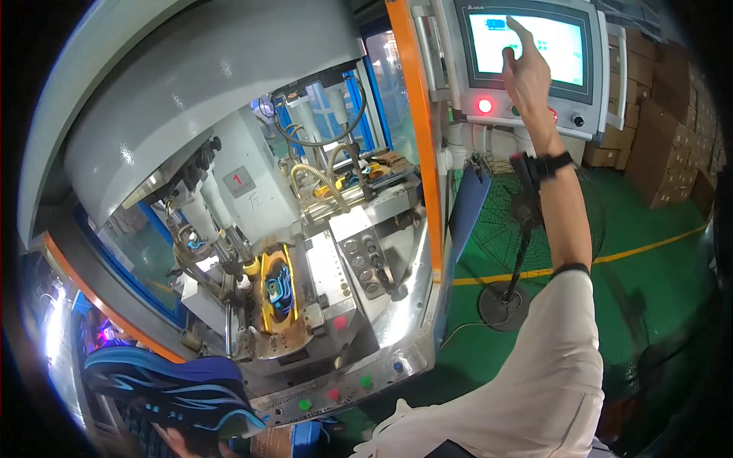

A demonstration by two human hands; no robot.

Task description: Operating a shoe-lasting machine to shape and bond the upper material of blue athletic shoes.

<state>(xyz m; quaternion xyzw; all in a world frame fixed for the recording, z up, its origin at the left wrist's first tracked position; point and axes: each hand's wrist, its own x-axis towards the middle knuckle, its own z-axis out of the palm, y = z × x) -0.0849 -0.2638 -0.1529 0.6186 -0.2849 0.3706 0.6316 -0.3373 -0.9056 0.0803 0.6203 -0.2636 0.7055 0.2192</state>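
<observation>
At the lower left, a dark shoe point(175, 393) with blue trim lies on its side, its blue sole turned upward. My left hand point(183, 441) grips it from below; most of its fingers are hidden. Up at the right, my right hand point(527, 76) is raised to the lit touch screen point(565, 57) of a control panel, index finger stretched out and thumb apart. The fingertip overlaps the screen's upper part; contact cannot be made out. The right hand holds nothing. In the machine's nearer station sits a yellow-edged shoe-shaped mould point(281, 286) with blue pieces inside.
A large grey curved machine housing point(206, 61) hangs over the stations. An orange post point(416, 114) stands between machine and panel. Coloured buttons line the machine's front ledge point(343, 393). A standing fan point(527, 206) and stacked cartons point(672, 130) are on the right.
</observation>
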